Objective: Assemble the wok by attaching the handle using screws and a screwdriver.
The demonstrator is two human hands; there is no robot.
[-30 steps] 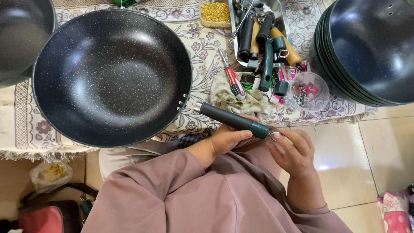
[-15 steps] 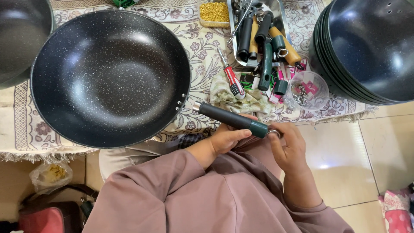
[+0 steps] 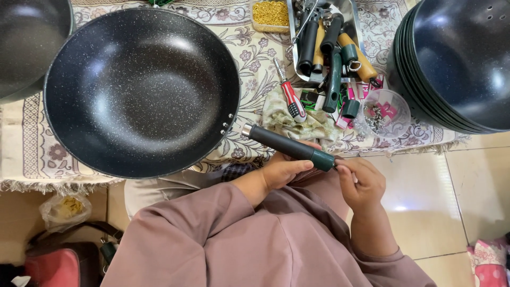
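Head view looks straight down on a seated person in a mauve sleeve. Both hands meet on a dark green pan handle (image 3: pixel 289 147): the left hand (image 3: pixel 281 172) curls under its middle, fingers closed round the grip, and the right hand (image 3: pixel 361 180) pinches the butt end with thumb and fingertips. So the hands are close together, each clamped on the handle. Its metal tip points away from the left hand toward the rim of a large speckled black wok (image 3: pixel 141 90), near the rivets but not quite touching as far as I can tell. Just beyond the hands lie a crumpled cloth (image 3: pixel 313 122) and a red-handled screwdriver (image 3: pixel 289 95) on the patterned mat (image 3: pixel 255 58). Farther out sits a metal tray (image 3: pixel 348 10) of spare handles. Beyond the right hand stands a clear cup of screws (image 3: pixel 382 111), beside a stack of dark pans (image 3: pixel 457 64).
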